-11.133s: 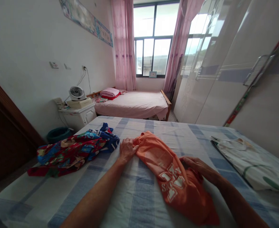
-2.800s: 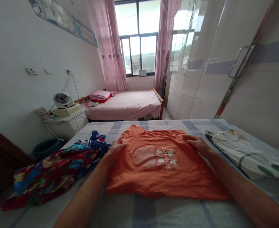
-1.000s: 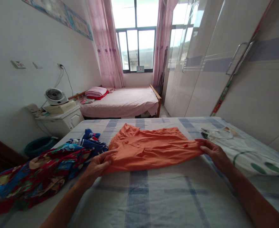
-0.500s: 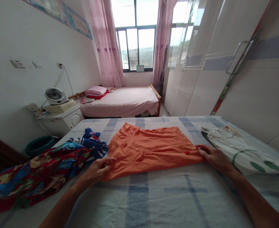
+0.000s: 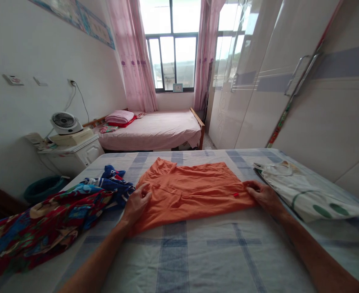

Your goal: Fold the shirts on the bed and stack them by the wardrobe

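An orange shirt (image 5: 194,187) lies folded over on the bed in front of me, a small red tag near its right end. My left hand (image 5: 138,202) is at the shirt's left edge, fingers pinched on the fabric. At the right end, my right hand (image 5: 263,196) grips the cloth between thumb and fingers. Left of the shirt lies a heap of clothing: a red patterned garment (image 5: 53,224) and a blue-and-white one (image 5: 115,185). To the right of my right hand, a white garment (image 5: 301,191) with green ovals is spread out.
The bed's sheet (image 5: 173,260) is pale with blue stripes. Beyond it stands a second bed (image 5: 155,128) with pink bedding. A fan (image 5: 65,122) sits above a white cabinet (image 5: 75,154) at left, near a green bin (image 5: 43,189). A glossy wardrobe (image 5: 267,106) lines the right side.
My left hand has moved up along the shirt's left edge. My right hand has shifted slightly up the right end. The whole view has drifted a little.
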A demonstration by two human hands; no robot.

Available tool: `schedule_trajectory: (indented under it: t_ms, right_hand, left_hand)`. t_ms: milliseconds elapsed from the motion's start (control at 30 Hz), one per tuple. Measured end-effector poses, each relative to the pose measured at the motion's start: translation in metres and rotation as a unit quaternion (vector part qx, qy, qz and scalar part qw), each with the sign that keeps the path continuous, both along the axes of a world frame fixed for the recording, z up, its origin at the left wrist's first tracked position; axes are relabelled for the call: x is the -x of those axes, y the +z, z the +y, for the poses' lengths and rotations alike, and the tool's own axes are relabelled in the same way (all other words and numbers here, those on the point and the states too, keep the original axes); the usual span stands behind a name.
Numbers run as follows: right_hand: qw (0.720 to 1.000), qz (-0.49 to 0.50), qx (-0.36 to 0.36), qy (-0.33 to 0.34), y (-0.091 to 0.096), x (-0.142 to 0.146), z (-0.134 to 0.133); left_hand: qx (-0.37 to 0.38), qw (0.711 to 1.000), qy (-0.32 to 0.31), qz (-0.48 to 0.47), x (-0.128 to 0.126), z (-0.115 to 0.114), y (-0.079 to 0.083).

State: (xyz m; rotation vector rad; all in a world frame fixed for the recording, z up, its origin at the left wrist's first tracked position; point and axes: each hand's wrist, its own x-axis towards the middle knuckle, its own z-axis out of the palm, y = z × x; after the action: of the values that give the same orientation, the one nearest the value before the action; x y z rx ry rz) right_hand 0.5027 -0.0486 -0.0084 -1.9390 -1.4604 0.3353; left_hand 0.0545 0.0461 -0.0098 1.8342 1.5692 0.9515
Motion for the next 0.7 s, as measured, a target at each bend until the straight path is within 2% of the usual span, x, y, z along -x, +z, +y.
schedule_trajectory:
  t_ms: [100, 200, 333, 467, 567, 633, 700]
  right_hand:
    - [0.998, 0.043, 0.012, 0.047, -0.004, -0.002, 0.002]
    - [0.995, 0.087, 0.007, 0.057, -0.002, -0.001, 0.002]
    - [0.977, 0.200, -0.071, 0.033, 0.020, 0.003, -0.007]
    - [0.975, 0.206, -0.050, 0.071, 0.041, 0.001, -0.030]
    - [0.981, 0.160, -0.067, 0.082, 0.042, -0.007, -0.057]
    - [0.986, 0.120, -0.083, 0.081, 0.036, -0.013, -0.076]
    - [0.989, 0.101, -0.067, 0.081, 0.026, -0.014, -0.093]
  left_hand:
    - [-0.029, 1.000, -0.007, -0.004, -0.003, -0.003, -0.007]
    - [-0.008, 0.996, -0.035, -0.078, -0.006, -0.003, -0.004]
    - [0.008, 0.979, -0.025, -0.201, -0.002, -0.012, 0.021]
    - [0.005, 0.958, -0.045, -0.282, 0.022, -0.037, 0.047]
    - [0.009, 0.960, -0.123, -0.252, 0.046, -0.066, 0.052]
    - [0.029, 0.955, -0.200, -0.217, 0.057, -0.086, 0.051]
    - [0.047, 0.945, -0.266, -0.187, 0.062, -0.104, 0.047]
